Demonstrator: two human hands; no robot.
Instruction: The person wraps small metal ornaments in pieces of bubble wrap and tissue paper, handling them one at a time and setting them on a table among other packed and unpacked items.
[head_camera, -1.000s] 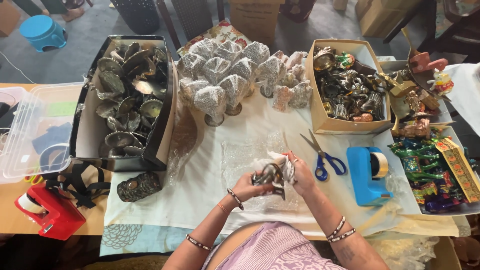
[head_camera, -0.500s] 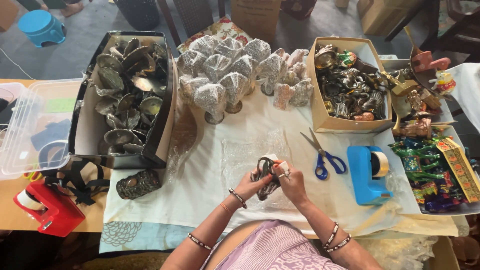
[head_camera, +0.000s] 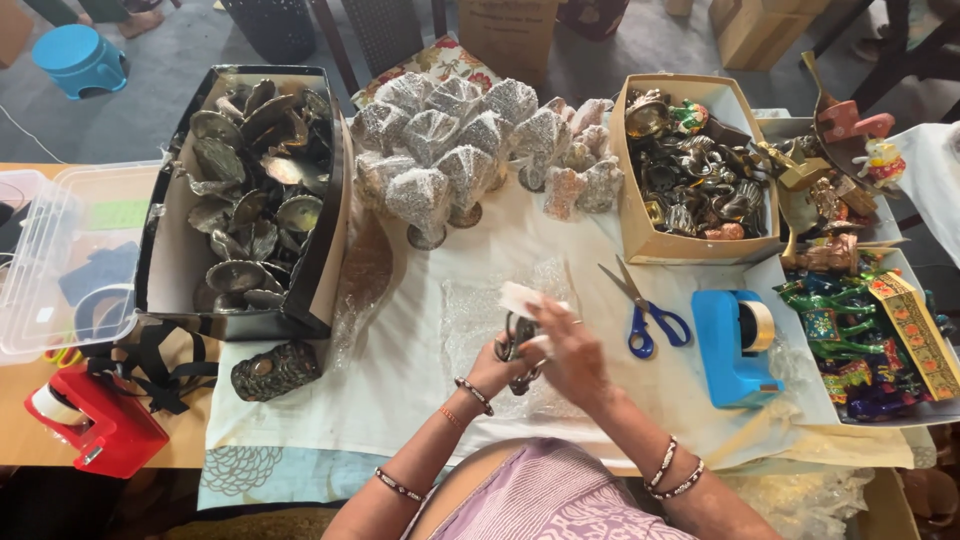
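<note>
Both of my hands meet over the middle of the white cloth (head_camera: 400, 370). My left hand (head_camera: 497, 365) grips a small dark metal ornament (head_camera: 518, 335) from below. My right hand (head_camera: 568, 350) closes over the same ornament from the right, fingers curled around it. A white bit of paper or foam (head_camera: 520, 297) sticks up at the top of the ornament. A sheet of clear bubble wrap (head_camera: 470, 320) lies on the cloth under my hands.
A black box of metal shell-like dishes (head_camera: 245, 190) stands at left, several bubble-wrapped items (head_camera: 450, 140) at the back, a cardboard box of metal trinkets (head_camera: 690, 170) at right. Blue scissors (head_camera: 645, 315) and a blue tape dispenser (head_camera: 735, 345) lie right of my hands. A red tape dispenser (head_camera: 95, 420) sits at left.
My hands have turned the ornament and lifted it slightly away from me; my right hand now covers more of it, and the white bit shows at its top.
</note>
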